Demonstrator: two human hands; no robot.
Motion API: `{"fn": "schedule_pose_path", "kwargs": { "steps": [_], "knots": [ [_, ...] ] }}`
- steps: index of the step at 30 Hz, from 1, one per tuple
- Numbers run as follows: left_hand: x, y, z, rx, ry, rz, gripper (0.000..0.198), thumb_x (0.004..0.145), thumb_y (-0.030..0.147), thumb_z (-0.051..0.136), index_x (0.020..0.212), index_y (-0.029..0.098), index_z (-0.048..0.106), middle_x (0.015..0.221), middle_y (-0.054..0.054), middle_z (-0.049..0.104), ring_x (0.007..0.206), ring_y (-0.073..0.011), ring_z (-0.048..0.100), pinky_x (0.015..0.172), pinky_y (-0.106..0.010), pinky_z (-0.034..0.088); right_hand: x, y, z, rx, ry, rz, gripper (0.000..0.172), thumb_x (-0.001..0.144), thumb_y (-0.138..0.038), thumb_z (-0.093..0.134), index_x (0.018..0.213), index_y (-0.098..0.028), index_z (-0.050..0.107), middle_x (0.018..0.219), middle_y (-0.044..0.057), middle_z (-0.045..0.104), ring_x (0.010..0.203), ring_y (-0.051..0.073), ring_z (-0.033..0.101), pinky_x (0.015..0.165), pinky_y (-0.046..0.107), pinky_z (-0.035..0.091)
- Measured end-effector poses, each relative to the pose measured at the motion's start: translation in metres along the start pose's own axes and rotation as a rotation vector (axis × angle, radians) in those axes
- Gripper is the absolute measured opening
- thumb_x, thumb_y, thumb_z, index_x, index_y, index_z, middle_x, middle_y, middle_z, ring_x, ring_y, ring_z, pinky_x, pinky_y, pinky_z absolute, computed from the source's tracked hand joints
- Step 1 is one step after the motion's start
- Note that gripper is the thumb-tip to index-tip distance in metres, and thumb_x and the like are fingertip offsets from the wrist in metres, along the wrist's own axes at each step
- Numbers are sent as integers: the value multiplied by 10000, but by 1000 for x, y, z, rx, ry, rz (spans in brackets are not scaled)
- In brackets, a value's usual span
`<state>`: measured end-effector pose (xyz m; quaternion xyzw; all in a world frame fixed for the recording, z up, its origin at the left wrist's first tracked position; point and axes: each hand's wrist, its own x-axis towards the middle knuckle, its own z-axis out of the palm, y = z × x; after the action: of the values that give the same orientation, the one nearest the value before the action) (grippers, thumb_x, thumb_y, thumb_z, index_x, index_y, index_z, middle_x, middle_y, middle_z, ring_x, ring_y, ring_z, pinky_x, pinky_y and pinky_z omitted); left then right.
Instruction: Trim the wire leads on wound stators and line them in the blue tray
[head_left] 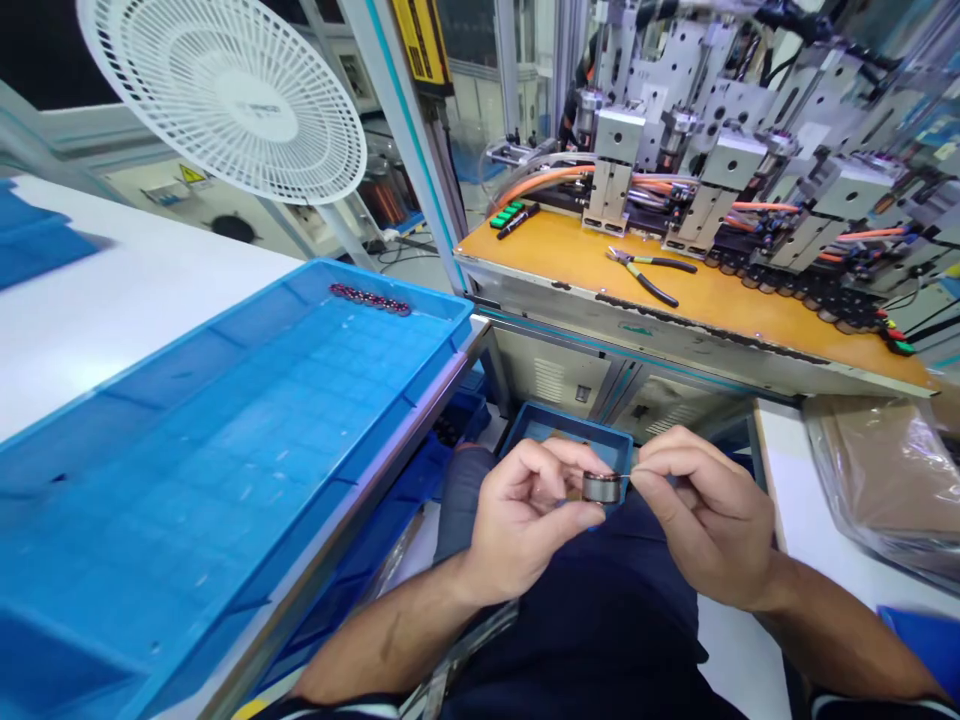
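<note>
Between thumb and fingers, my left hand [536,505] holds a small round metal part [601,488] with a grey band and copper-coloured edges. A thin wire [625,477] sticks out from its right side. My right hand [701,510] pinches the outer end of that wire with thumb and index finger. Both hands are above my lap, close together. Several similar small ring-shaped parts [370,299] lie in a row at the far end of the large blue tray [247,420] on the left.
Pliers [651,272] and a black marker [518,222] lie on the orange machine bench [547,245]. A blue bin [574,425] stands below, behind my hands. A white fan [232,95] is at upper left, plastic-wrapped cardboard [885,460] at right.
</note>
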<state>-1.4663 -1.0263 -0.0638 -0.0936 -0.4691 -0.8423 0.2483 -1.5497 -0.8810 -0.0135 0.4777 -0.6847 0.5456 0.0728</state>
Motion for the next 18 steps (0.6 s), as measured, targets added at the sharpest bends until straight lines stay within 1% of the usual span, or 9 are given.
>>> {"fn": "schedule_pose_path", "kwargs": {
  "steps": [1, 3, 6, 7, 9, 12, 14, 16, 18],
  "knots": [
    [0, 0, 0, 22, 23, 15, 229, 784, 81, 782, 819, 184, 581, 945, -2, 740, 809, -104, 700, 748, -210, 585, -1, -1, 1, 34, 17, 51, 107, 889, -80, 601, 819, -156, 630, 718, 8, 609, 652, 106, 576, 605, 234, 487],
    [1, -1, -1, 87, 58, 36, 229, 767, 86, 797, 891, 207, 647, 936, -16, 743, 881, -143, 714, 798, -257, 597, -5, -1, 3, 164, 10, 218, 125, 907, -141, 622, 783, -154, 632, 710, 8, 606, 636, 102, 573, 578, 224, 471],
    [1, -3, -5, 159, 62, 29, 238, 757, 97, 803, 944, 218, 718, 1052, -59, 728, 960, -206, 727, 858, -334, 609, -13, 2, 6, 476, -95, 520, 185, 911, -262, 669, 767, -150, 641, 698, 10, 617, 620, 108, 593, 563, 223, 472],
    [1, -4, -7, 154, 51, 17, 235, 761, 97, 798, 947, 224, 732, 1094, -67, 721, 965, -209, 730, 845, -329, 615, -15, 4, 6, 574, -130, 596, 199, 904, -292, 685, 773, -147, 646, 685, 7, 618, 620, 112, 604, 579, 228, 481],
    [2, -6, -10, 104, 23, -14, 235, 771, 99, 792, 953, 240, 748, 1135, -65, 718, 984, -206, 730, 839, -314, 619, -17, 8, 8, 715, -181, 697, 224, 891, -322, 708, 776, -139, 650, 632, -8, 606, 612, 112, 619, 613, 232, 495],
    [2, -7, -12, 18, -12, -43, 245, 770, 117, 804, 965, 257, 756, 1104, -48, 743, 1066, -220, 712, 926, -354, 595, -17, 12, 10, 819, -213, 778, 248, 856, -333, 750, 778, -130, 631, 578, -35, 575, 555, 98, 609, 589, 215, 503],
    [1, -7, -13, -5, -25, -53, 249, 769, 127, 811, 969, 265, 756, 1092, -37, 757, 1133, -236, 686, 1001, -410, 557, -16, 14, 12, 862, -225, 776, 263, 827, -350, 777, 832, -127, 638, 643, -28, 596, 544, 90, 598, 564, 214, 517],
    [2, -8, -13, -10, -36, -57, 259, 771, 133, 811, 978, 279, 758, 1100, -29, 763, 1179, -248, 662, 1027, -434, 535, -16, 16, 16, 897, -258, 716, 276, 841, -370, 762, 919, -124, 665, 728, -6, 619, 570, 90, 604, 576, 226, 537],
    [4, -9, -13, -44, -46, -99, 204, 803, 188, 794, 974, 294, 767, 1134, -33, 759, 1199, -260, 650, 999, -423, 549, -17, 19, 19, 880, -268, 610, 255, 884, -362, 718, 999, -138, 674, 751, 4, 630, 589, 97, 617, 587, 232, 544]
  ]
}}
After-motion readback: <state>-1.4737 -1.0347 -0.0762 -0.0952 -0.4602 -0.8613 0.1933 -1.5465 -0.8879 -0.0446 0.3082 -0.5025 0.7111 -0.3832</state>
